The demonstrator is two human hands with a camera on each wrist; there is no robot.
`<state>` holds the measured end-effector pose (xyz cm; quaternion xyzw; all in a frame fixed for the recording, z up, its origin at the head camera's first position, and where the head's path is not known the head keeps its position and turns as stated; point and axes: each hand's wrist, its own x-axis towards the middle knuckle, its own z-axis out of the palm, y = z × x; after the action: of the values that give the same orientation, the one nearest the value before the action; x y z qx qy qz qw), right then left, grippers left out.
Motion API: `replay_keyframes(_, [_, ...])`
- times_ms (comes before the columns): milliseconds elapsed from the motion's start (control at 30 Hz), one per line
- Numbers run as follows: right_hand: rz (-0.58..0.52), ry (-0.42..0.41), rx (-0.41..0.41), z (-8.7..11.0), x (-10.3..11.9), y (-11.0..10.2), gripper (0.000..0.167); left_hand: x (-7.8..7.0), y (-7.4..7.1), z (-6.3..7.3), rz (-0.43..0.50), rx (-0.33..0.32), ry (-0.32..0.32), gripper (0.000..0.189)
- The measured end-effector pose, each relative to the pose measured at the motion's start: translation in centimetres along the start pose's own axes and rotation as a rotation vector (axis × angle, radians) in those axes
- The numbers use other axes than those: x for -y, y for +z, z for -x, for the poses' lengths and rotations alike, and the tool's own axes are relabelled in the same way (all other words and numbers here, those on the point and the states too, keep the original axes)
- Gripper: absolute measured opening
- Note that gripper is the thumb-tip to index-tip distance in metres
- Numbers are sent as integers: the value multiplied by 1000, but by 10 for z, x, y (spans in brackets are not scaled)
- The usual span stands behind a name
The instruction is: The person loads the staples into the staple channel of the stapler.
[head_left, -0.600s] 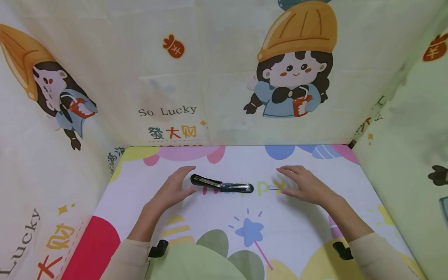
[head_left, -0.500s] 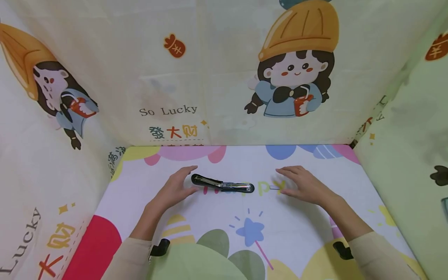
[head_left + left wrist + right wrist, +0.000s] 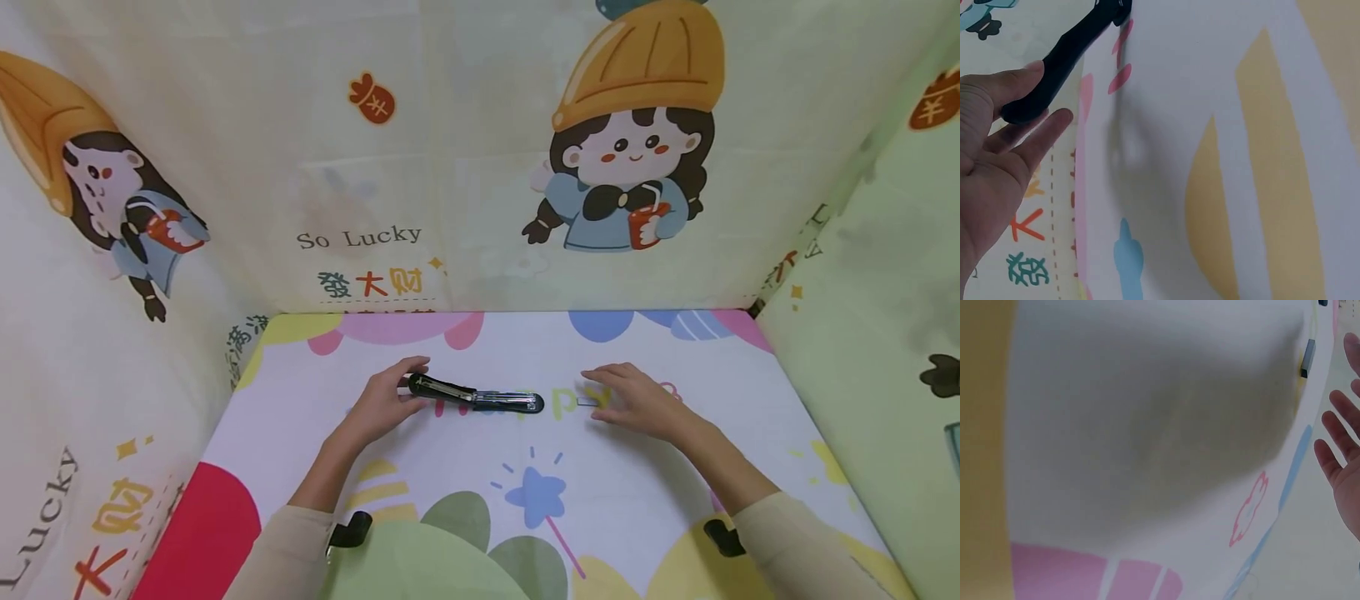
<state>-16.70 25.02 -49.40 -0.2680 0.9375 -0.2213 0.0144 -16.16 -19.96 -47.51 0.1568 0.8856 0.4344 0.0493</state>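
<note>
Straddling nine-o'clock end of stapler (image 3: 507,402), left hand (image 3: 381,408): thumb, fingers parted, not clenched; firm contact unclear from here. Right hand (image 3: 639,402) loose, holding nothing, curving near grey strip (image 3: 1309,357), three o'clock of stapler.

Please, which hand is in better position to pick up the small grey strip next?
Probably the right hand: it holds nothing, and the small grey strip lies close to its thumb. The left hand is farther away, at one end of the black stapler.
</note>
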Motion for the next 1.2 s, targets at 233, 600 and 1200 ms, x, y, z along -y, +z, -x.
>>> replay_keyframes(233, [-45,-8,-11,-3,-3,13,55,4,5,-2,4,-33,-14,57])
replay_keyframes(600, [-24,-12,-35,-6,-4,24,38,7,5,-2,76,-4,-71,48])
replay_keyframes(1200, [-40,-19,-62,-10,-8,35,24,7,3,-3,209,-3,-137,45])
